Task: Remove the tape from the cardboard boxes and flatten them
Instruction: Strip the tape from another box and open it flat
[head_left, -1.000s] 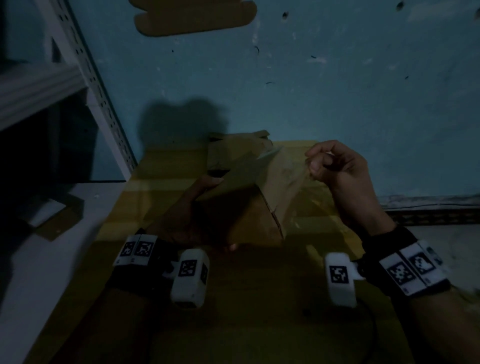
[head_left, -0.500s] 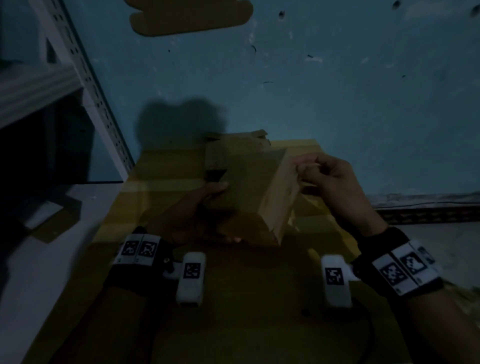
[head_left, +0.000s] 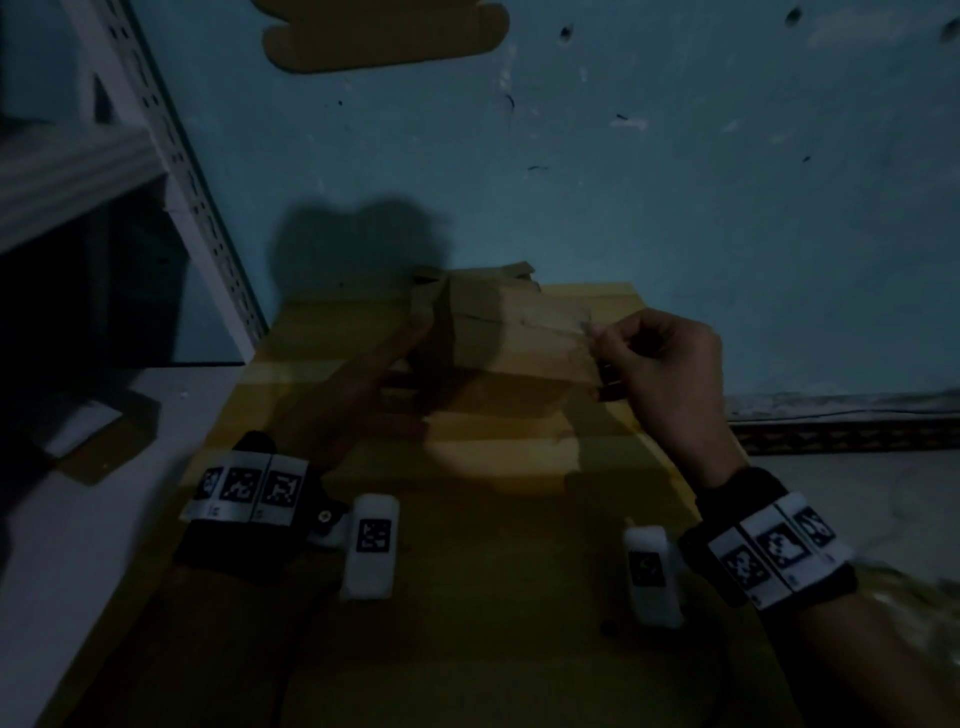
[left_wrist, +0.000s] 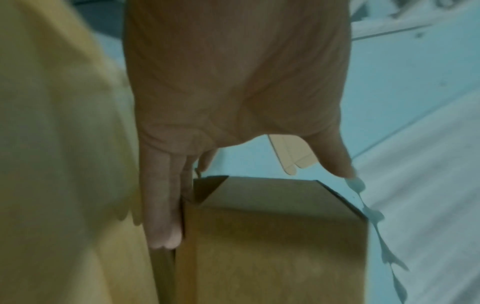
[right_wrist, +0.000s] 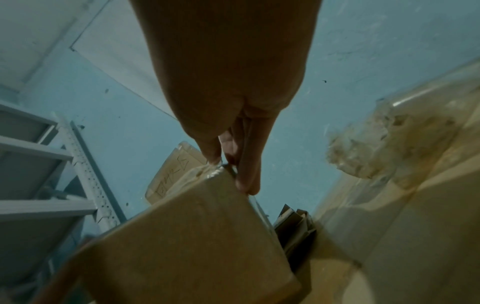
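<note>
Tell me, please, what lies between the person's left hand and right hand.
The cardboard box lies between them, as the head view shows: the left hand holds its left side and the right hand pinches the tape at its right corner.

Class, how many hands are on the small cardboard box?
2. The left hand grips the cardboard box by its left side; the right hand pinches the tape at its right corner. No other hands show.

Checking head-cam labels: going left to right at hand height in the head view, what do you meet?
shelf upright → left hand → cardboard box → right hand, pinching tape at the box corner.
</note>
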